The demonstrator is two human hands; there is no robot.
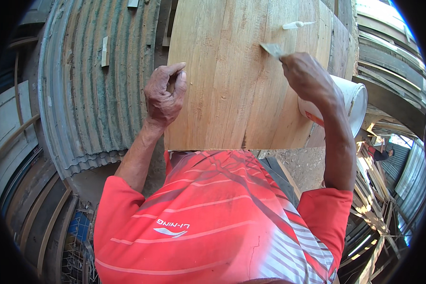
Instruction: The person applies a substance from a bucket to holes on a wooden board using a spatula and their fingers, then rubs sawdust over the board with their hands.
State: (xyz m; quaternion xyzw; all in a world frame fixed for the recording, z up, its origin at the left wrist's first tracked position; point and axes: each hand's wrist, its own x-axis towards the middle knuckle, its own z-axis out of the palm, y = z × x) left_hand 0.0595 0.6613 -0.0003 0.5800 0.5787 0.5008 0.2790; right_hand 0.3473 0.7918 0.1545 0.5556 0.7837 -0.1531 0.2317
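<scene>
My right hand (307,75) grips a putty knife (271,49) by its handle, which the fingers hide. The flat blade points left, at the surface of a wooden panel (213,85) made of joined planks. My left hand (167,92) is at the panel's left edge, its fingers loosely curled and the thumb near the forefinger; nothing shows between them. On the panel, beyond the blade, lies a small white squeeze bottle (296,25) with a thin pointed nozzle. Fine lines of roughness and small marks run along the plank joints.
A white bucket (358,106) is at the panel's right edge, partly behind my right forearm. Corrugated metal sheets (87,94) stretch along the left, with a small wood strip (105,52) on them. Stacked timber (388,61) fills the right side; another person (382,152) shows far right.
</scene>
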